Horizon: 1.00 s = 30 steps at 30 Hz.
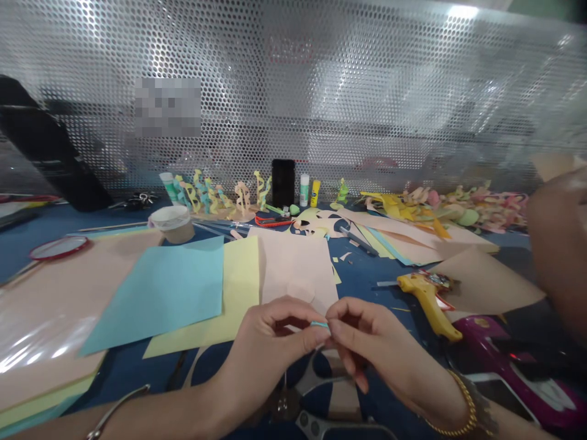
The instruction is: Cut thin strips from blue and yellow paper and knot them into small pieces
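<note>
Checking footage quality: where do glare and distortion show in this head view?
Head view: glare streaks the perforated metal screen and the glossy sheet at lower left; wide-angle distortion bows the screen's edges; a pixelated block covers part of the screen.

L hand point(270, 342), R hand point(371, 348), both pinching

You hold a tiny thin strip of blue-green paper point(320, 324) up in the air, pinched by the fingertips of your left hand point(270, 342) and your right hand point(371, 345). It lies almost flat.
</note>
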Tool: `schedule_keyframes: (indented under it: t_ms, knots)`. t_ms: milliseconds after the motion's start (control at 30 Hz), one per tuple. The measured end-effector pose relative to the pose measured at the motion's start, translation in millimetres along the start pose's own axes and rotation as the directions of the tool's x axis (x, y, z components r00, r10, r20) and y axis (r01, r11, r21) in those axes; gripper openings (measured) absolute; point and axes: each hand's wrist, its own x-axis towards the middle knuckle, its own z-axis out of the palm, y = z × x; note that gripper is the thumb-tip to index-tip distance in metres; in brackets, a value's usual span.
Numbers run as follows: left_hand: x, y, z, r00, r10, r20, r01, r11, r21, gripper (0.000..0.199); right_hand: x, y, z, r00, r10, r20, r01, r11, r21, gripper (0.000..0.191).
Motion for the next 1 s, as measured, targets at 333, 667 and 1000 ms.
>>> schedule_keyframes:
  t_ms: [333,667,1000]
  knots:
    - [0.4,0.1,0.9,0.988,-0.151,-0.019,0.15,0.988,-0.035,0.016,-0.7,1.1,-7.3,0.992,-0.062,-0.106,0.039,0.977,-0.207,0.031]
    - [1.1,2.8,0.5,0.987,-0.154,-0.052,0.154,0.988,-0.002,0.013,-2.6,-4.5,-5.4,0.983,-0.097,-0.154,0.035,0.931,-0.363,0.027]
    - [0.1,-1.5,-0.6,0.99,-0.129,-0.047,0.129,0.992,-0.019,0.019,-4.3,-2.4,-6.5,0.983,-0.148,-0.111,0.085,0.894,-0.44,0.03]
